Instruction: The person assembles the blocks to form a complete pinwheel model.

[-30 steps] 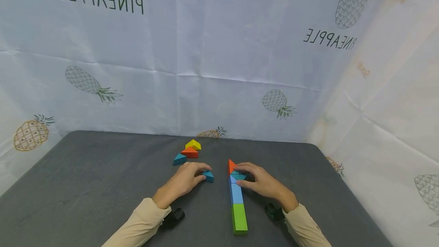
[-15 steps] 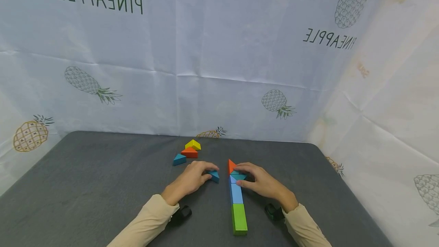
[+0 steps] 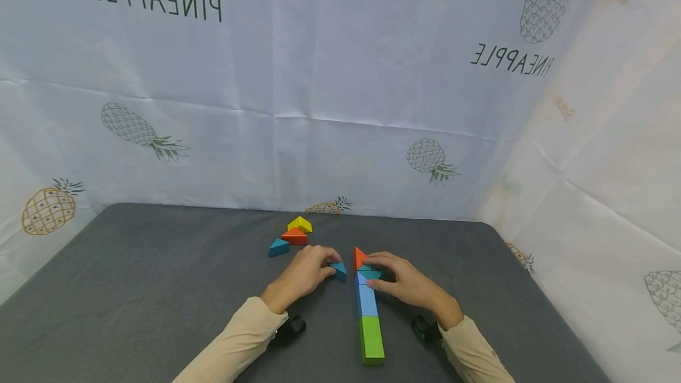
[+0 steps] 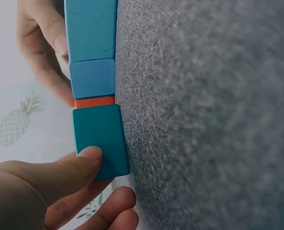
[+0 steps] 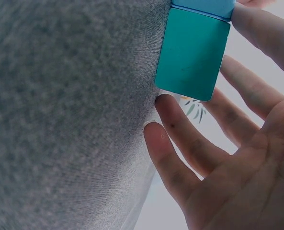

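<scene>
In the head view my left hand [image 3: 303, 273] pinches a blue triangular block [image 3: 339, 271] between thumb and fingers, just left of a row of blocks. The left wrist view shows my thumb pressed on this block's face [image 4: 106, 129]. My right hand [image 3: 407, 281] curves its thumb and fingers round a teal triangular block [image 3: 370, 275] near the row's far end. An orange triangular block [image 3: 359, 257] forms that far end. Nearer me lie a small light blue triangle [image 3: 362, 279], a light blue block [image 3: 367, 300] and a green block [image 3: 372, 338].
Beyond my left hand, a yellow triangular block [image 3: 300, 224], an orange-red triangular block [image 3: 295, 236] and a blue triangular block [image 3: 279, 247] lie on the grey table [image 3: 159, 288]. A cloth printed with pineapples [image 3: 340, 75] hangs behind the table's far edge.
My left hand has moved right with the blue triangular block, bringing it close to the row. My right hand stays where it was, and so do the other blocks.
</scene>
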`<state>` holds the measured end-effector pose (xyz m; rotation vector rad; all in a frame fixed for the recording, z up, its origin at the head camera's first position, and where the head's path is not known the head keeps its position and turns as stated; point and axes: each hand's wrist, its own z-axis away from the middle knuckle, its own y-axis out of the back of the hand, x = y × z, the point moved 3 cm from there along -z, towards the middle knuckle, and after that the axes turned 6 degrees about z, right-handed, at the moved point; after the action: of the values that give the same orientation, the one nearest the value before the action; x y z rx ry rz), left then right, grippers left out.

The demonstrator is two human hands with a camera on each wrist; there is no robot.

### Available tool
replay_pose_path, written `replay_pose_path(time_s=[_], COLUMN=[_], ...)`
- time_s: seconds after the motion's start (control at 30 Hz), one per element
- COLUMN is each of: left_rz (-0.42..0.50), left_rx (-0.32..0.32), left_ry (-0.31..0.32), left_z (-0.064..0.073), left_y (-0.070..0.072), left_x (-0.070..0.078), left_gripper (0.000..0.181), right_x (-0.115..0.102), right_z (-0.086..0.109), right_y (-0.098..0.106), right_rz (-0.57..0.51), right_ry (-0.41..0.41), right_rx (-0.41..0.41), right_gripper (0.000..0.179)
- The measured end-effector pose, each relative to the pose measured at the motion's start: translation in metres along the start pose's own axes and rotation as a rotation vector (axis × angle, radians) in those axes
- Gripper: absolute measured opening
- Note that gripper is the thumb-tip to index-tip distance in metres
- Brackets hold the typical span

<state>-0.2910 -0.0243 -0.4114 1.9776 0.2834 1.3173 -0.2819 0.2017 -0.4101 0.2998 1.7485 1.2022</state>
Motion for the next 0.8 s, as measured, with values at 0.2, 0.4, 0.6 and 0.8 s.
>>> replay_pose_path(time_s=[0.2,0.4,0.6,0.8], left_rz=[0.006,0.011,0.025,0.024], left_rx=[0.005,0.008,0.014,0.014], left_ry=[0.008,0.006,0.005,0.021], left_z=[-0.005,-0.01,-0.013,-0.017], left_y=[-0.002,-0.004,-0.007,-0.01], left_x=[0.0,0.001,0.001,0.002], left_gripper=[0.019,0.019,0.02,0.022], right_x=[0.0,0.001,0.0,0.0], right_z=[0.0,0.0,0.0,0.001], right_y=[-0.001,0.0,0.0,0.0], right_rz=[0.011,0.017,0.011,0.006], right_ry=[-0.006,-0.007,-0.001,0.004], right_rx=[0.001,0.003,0.001,-0.001], right_gripper=[0.052,0.052,0.051,0.051])
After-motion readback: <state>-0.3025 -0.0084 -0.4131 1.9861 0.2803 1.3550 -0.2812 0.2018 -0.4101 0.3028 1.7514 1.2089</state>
